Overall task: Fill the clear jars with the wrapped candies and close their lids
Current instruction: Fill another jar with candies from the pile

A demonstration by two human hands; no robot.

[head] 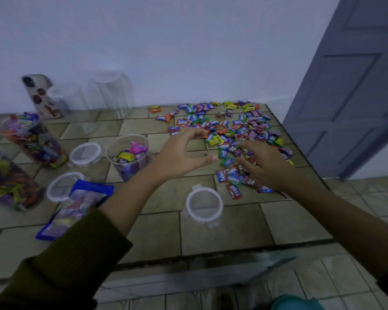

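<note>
The candies [244,128] lie right of the jar [121,140]. The left hand [177,157], cupped and empty, is nearer it. The right hand [267,166] rests on candies; grip unclear.

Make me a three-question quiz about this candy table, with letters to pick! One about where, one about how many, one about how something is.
1. Where is the loose candy pile? A) on the floor B) on the right of the counter C) in a drawer
2. How many loose lids lie on the counter? A) three B) one C) six
3. How is the jar beside the left hand? A) lidded B) empty C) open, partly filled
Answers: 1 B, candies spread over the right-hand tiles. 2 A, one beside the jar, one by the blue bag, one near the front. 3 C, no lid on it, candies below its rim.
</note>
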